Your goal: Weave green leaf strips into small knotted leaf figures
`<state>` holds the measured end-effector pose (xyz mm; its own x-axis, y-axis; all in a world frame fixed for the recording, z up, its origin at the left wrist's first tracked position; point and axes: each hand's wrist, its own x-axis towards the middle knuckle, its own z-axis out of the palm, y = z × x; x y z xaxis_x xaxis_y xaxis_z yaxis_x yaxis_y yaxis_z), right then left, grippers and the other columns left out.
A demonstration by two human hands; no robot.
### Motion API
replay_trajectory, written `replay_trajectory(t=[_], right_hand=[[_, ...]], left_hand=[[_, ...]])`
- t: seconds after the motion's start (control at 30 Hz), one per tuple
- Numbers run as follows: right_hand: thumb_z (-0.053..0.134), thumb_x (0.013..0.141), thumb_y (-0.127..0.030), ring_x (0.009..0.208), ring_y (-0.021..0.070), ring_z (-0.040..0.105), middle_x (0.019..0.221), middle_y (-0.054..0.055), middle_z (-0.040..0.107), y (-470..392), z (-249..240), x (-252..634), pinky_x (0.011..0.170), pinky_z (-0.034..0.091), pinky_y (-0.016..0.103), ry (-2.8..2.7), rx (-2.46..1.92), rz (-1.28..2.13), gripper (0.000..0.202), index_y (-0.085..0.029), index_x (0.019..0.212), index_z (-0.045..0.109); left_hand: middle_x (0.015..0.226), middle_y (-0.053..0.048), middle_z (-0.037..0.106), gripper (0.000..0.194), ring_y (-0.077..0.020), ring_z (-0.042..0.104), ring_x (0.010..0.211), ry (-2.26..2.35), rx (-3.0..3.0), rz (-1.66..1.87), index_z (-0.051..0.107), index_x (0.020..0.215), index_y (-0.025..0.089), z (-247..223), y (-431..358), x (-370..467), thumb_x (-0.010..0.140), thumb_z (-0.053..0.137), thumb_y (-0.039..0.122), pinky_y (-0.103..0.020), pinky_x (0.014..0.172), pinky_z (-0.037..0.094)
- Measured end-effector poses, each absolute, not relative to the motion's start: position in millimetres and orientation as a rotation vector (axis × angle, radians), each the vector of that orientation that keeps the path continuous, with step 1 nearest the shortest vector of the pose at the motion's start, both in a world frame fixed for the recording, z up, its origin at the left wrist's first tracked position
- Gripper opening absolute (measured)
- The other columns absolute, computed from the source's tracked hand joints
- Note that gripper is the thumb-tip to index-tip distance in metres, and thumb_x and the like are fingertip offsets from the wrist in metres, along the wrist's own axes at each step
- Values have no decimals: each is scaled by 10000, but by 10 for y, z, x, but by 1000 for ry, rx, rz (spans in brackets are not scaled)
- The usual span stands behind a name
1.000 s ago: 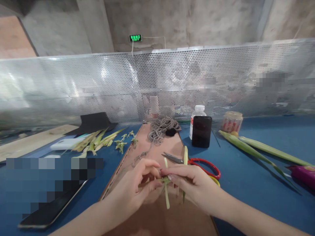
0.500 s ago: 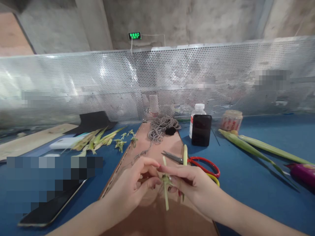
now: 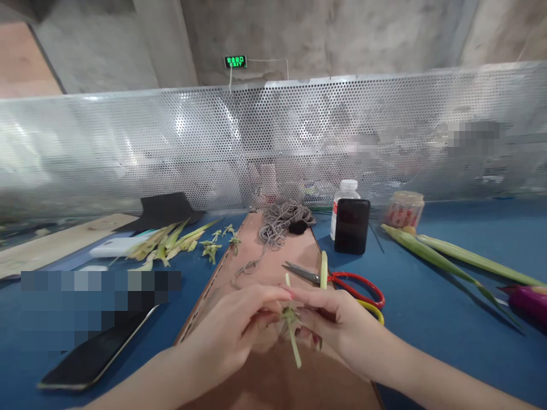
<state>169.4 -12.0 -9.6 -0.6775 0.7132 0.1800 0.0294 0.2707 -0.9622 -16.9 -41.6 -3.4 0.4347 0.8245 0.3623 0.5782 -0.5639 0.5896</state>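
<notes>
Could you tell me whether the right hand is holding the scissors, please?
No, the scissors lie beyond the right hand, which holds a green strip.

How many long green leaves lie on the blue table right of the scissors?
2: the front leaf, tapering towards the lower right; the rear leaf, reaching the right picture edge. Overlapping layers could be hidden.

Between my left hand (image 3: 228, 322) and right hand (image 3: 342, 322), the green strip (image 3: 295, 347) blurs at its middle. The black device (image 3: 352, 226) partly hides the bottle (image 3: 347, 193); the right edge crops the purple object (image 3: 529, 304).
</notes>
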Motion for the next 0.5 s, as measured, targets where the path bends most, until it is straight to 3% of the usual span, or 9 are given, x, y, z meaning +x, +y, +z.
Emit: replay_trajectory(t=[0.13,0.37,0.5], right_hand=[[437,838,-321,547,68,354,683,-27,470,-115,-67,1707,518,345,179,-1971,-647,1466,254,-243,1028,587],[431,841,-299,543,74,453,695,-4,536,-76,-66,1730,528,389,204,-1985,-715,1526,315,-214,1124,539],[445,822,-269,607,97,493,798,11,585,-54,-51,1747,585,424,236,-1984,-807,1384,369,-234,1188,485]], left_hand=[[1107,4,575,353,-116,555,962,1177,2410,855,433,1120,281,-41,-415,-168,822,376,102,-235,842,439],[1042,3,596,421,-132,551,936,1133,2461,847,383,1176,298,-58,-400,-177,823,335,74,-276,815,443],[897,-14,637,316,-132,591,759,1216,2222,902,389,1137,248,-44,-377,-171,829,391,175,-237,664,470]])
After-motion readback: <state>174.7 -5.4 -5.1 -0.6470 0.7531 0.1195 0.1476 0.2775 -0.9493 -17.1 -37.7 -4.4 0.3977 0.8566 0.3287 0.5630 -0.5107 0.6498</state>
